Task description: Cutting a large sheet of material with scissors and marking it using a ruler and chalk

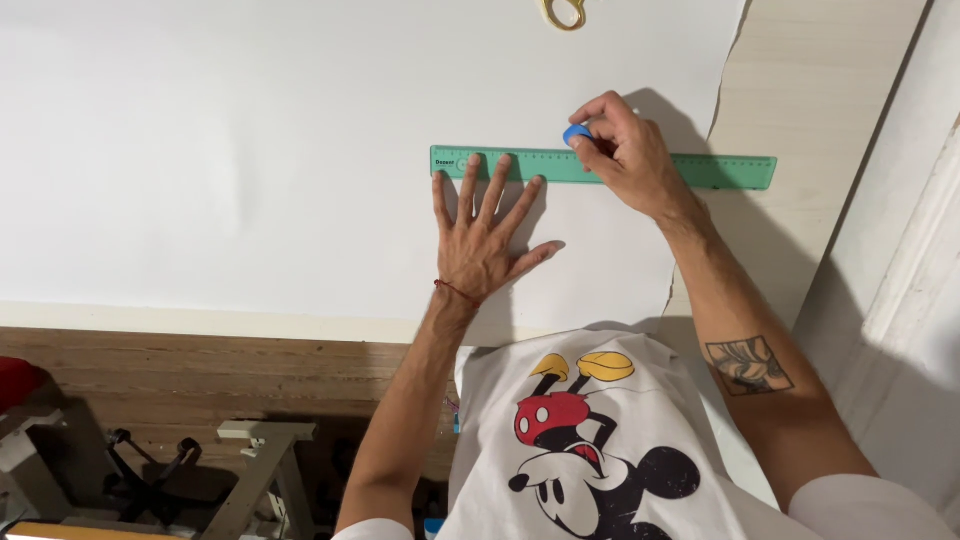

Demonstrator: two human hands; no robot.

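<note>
Head view looks straight down on a large white sheet spread over a pale wooden tabletop, its right edge ragged where it ends short of the tabletop's far right. A green ruler lies left to right across that edge, part on the sheet and part on bare wood. The left hand is flat and released, fingers fanned, with the fingertips pressing the left end of the ruler; spread like that, it seems to pin both ruler and sheet so neither slides. The right hand has its grip clenched on a small blue piece, pinched between thumb and fingers and set against the far edge of the ruler, which would guide it in a straight line. What the blue piece is exactly cannot be told. Yellow scissor handles sit well apart at the far edge of the sheet.
</note>
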